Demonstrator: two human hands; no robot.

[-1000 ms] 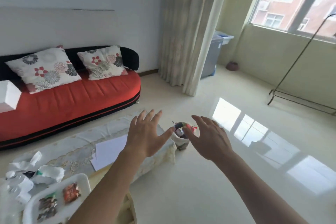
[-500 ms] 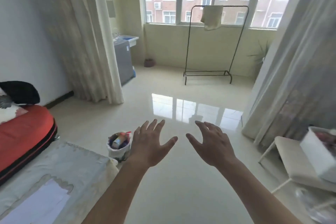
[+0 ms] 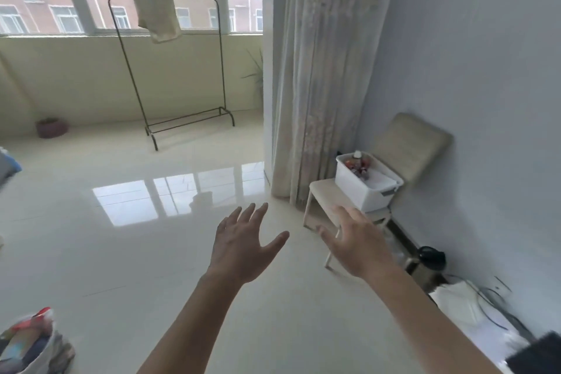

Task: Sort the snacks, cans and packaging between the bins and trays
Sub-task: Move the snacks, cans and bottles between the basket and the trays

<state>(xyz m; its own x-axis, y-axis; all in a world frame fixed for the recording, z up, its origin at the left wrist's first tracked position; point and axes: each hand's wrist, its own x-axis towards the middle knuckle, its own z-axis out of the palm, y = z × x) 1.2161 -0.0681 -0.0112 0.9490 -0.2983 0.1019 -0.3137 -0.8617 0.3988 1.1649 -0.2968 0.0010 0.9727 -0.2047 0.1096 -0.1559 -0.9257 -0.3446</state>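
Left fingers (image 3: 253, 215) straight and spread, thumb out toward 3 o'clock, holding nothing; right fingers (image 3: 349, 217) straight too, loosely fanned, a bit blurred, also holding nothing; left hand (image 3: 243, 247) and right hand (image 3: 356, 247) both up in the air, backs to me, near each other but apart, over the glossy floor (image 3: 121, 252); I see the white storage bin (image 3: 361, 193) at 1 o'clock of the right hand, sitting on the seat of a beige chair (image 3: 409, 146); right fingertips overlap the seat's front edge in view, contact I can't tell; snack packets (image 3: 359, 167) lie at the bin's far end; bag-lined waste bin (image 3: 39, 355) stuffed with coloured wrappers at 7 o'clock, frame corner; black garment rack (image 3: 133, 76) with a cloth (image 3: 156, 17) at 11 o'clock; curtain (image 3: 321, 70) at 12 o'clock.
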